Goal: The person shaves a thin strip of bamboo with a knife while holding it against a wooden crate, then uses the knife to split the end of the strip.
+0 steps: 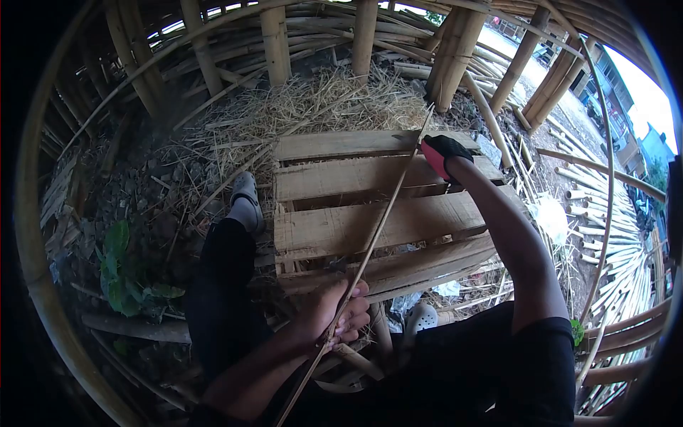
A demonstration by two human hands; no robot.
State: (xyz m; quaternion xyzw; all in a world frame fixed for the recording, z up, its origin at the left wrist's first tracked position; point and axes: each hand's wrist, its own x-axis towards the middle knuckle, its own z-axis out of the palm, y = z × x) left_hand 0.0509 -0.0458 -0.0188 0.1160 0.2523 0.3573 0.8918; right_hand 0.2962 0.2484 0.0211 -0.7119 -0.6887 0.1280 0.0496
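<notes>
A long, thin bamboo strip (385,215) runs slantwise across a wooden slatted pallet (334,228). My left hand (340,313), bare, is wrapped round the strip near the pallet's front edge. In a red and black glove, my right hand (445,155) is at the strip's far part, over the pallet's back right. Its fingers are mostly hidden by the glove's back and the shadow, so its hold on the strip cannot be made out.
Bamboo posts (276,46) stand behind dry straw (313,103). Cut bamboo poles (619,249) lie stacked at the right. A leafy plant (117,274) grows at the left. My shoes flank the pallet, and a curved bamboo pole (35,242) edges the left.
</notes>
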